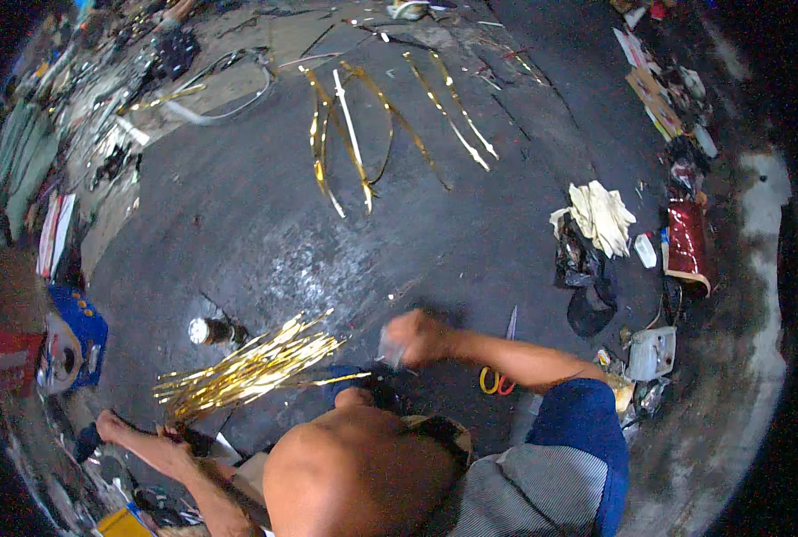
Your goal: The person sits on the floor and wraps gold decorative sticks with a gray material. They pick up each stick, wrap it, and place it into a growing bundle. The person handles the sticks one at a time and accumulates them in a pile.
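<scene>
Crumpled pale cloth (603, 219) beside black plastic (580, 258)

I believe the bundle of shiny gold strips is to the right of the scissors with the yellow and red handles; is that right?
Not quite: in the head view, the bundle of shiny gold strips is to the left of the scissors.

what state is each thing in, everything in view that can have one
Right hand: blurred, closed or not unclear
Near gold strips: loosely bundled, ends fanned
Far gold strips: spread out, separated
Scissors: lying down, partly hidden; open or shut unclear
Off-white cloth: crumpled
Black plastic: crumpled
</scene>
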`<action>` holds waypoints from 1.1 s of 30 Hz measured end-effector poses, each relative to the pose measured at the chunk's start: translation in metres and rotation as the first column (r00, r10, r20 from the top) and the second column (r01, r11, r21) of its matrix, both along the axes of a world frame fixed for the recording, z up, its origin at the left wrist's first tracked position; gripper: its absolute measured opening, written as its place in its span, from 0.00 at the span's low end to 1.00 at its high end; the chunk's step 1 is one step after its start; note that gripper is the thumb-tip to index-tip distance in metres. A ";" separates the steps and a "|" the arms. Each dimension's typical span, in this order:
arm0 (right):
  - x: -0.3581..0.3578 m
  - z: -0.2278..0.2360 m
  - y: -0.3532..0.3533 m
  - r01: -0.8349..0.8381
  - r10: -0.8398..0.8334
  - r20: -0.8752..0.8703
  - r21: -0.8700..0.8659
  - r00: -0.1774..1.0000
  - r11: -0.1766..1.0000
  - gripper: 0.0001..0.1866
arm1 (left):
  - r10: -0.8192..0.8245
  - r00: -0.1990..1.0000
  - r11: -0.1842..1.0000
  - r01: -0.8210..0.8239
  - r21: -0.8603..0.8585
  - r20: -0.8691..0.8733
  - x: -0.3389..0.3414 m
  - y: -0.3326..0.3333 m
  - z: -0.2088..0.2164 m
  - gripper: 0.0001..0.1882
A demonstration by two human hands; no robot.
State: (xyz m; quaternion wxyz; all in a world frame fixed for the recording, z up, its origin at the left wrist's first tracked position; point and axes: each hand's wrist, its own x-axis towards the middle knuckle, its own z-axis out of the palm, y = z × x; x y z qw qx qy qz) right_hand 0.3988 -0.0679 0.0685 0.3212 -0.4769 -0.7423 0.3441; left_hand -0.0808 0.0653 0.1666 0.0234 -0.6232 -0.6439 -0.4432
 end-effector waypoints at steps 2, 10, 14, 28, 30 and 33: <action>0.067 0.009 0.024 0.252 -0.248 0.106 -0.026 0.963 0.967 0.12 | 0.106 0.994 0.992 -0.105 -0.066 0.005 -0.033 0.003 -0.025 0.37; 0.271 -0.039 0.137 0.915 -0.724 0.668 0.163 0.172 0.369 0.30 | 0.222 0.891 0.899 -0.029 -0.437 0.396 -0.126 0.021 -0.190 0.19; 0.328 -0.039 0.143 0.939 -0.616 0.736 -0.075 0.280 0.336 0.29 | -0.041 0.998 0.953 0.022 -0.301 -0.057 -0.017 0.011 -0.114 0.19; -0.057 -0.035 0.091 -0.338 -0.599 -0.679 -0.495 -0.425 0.801 0.22 | -0.084 0.530 0.715 0.622 -0.319 0.844 0.252 -0.018 -0.063 0.16; -0.103 -0.033 0.071 -0.376 -0.571 -0.656 -0.431 -0.493 0.820 0.22 | -0.001 0.521 0.772 0.543 -0.330 0.853 0.244 -0.022 -0.056 0.12; -0.138 -0.003 0.065 -0.245 -0.666 -0.746 -0.644 -0.005 0.724 0.18 | 0.090 0.392 0.864 0.426 -0.268 0.915 0.213 -0.035 -0.070 0.07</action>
